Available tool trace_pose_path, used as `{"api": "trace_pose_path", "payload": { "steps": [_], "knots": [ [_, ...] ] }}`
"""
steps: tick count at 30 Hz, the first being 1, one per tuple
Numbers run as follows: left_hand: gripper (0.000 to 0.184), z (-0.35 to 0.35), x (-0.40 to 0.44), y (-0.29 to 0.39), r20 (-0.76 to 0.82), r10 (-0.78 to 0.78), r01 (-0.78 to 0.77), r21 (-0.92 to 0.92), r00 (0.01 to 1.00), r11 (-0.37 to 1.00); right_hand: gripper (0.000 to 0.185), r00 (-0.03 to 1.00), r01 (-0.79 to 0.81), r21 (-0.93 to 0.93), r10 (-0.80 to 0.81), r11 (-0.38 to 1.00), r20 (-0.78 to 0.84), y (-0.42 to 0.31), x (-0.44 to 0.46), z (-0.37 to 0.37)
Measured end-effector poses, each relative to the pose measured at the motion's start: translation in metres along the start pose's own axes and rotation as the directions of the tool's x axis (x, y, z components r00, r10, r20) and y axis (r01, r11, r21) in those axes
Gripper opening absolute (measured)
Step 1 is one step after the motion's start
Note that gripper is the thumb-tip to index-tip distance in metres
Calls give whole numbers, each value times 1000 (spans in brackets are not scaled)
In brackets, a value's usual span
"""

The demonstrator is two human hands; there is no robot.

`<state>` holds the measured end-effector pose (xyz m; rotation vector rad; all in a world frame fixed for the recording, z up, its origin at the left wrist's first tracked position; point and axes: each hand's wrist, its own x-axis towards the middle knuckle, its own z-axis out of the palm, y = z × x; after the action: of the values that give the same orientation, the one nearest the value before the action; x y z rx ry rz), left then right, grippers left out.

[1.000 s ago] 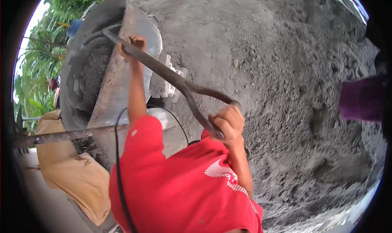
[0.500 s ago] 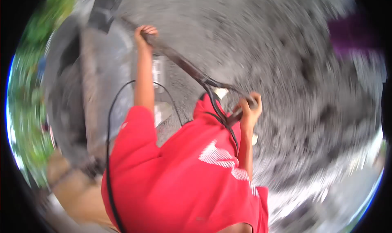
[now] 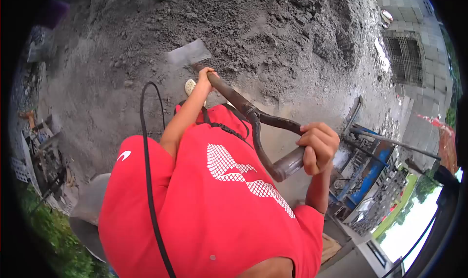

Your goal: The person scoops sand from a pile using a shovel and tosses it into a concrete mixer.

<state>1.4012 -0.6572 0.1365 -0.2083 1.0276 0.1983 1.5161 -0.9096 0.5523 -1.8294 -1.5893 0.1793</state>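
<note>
The shovel (image 3: 231, 95) is lying diagonally in front of the red shirt (image 3: 195, 205) rn, w/ its blade (image 3: 190, 52) pointing out at the near part of the loose grey material (image 3: 302, 34). Can't tell if it's touching or just hovering b/c of the angle. The left hand (image 3: 207, 78) is clasping the shaft low, close to the blade; the right hand (image 3: 319, 145) is wrapping around one end of the handle's crossbar (image 3: 290, 163). So both are grasping the same tool.

Imo, for doing this well: the low left hand is prob taking most of the weight, so it should be gripping snugly, w/ the right steering tilt. Right should prob be centering on the crossbar, b/c an end hold is inviting twist. Blade should be going in low & flattish, not stabbing. Fyi, a pale shoe (image 3: 190, 86) is sitting near the blade & a black cable (image 3: 151, 195) is dangling in front, so watch both.
</note>
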Motion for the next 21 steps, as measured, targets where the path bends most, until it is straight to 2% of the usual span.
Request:
{"api": "trace_pose_path", "payload": {
  "steps": [2,3,5,7,8,10,11,13,14,15,17,19,21],
  "knots": [
    [15,47,24,-21,29,-107,105,66,994,992,16,997,-37,-92,29,995,-77,-15,-13,-17],
    [13,61,36,-37,55,-165,160,86,985,983,17,981,-75,-114,52,991,-186,-14,-20,-24],
    [13,100,43,-63,145,-177,142,222,974,965,19,932,-143,-141,86,980,-352,-15,-37,-34],
    [15,144,23,-76,-9,-201,198,229,980,953,21,877,-233,-163,135,959,-461,-28,-44,-41],
    [16,152,23,-75,46,-156,134,306,987,942,22,844,-258,-184,129,948,-521,-28,-41,-41],
    [21,175,24,-67,181,-68,-18,438,981,899,20,849,-259,-180,135,949,-510,-24,-31,-33],
    [31,192,16,-56,152,-77,-7,490,985,872,18,852,-261,-178,140,949,-504,-21,-25,-23],
    [55,220,-4,-25,76,-102,38,590,992,806,9,825,-161,-141,55,977,-563,11,2,19],
    [70,225,-15,-12,49,67,-82,641,997,763,5,830,-119,-143,19,983,-558,37,20,46],
    [88,227,-22,4,38,232,-193,691,972,696,11,822,-88,-168,-24,982,-570,74,39,81],
    [97,209,-43,41,111,294,-282,713,949,642,23,833,-181,-233,23,955,-552,169,86,170],
    [95,181,-70,56,141,392,-382,657,909,649,20,887,-25,-212,-76,977,-456,202,98,236],
    [78,158,-99,62,144,536,-474,686,832,551,21,883,-85,-213,-25,973,-468,183,107,273]
  ]
}}
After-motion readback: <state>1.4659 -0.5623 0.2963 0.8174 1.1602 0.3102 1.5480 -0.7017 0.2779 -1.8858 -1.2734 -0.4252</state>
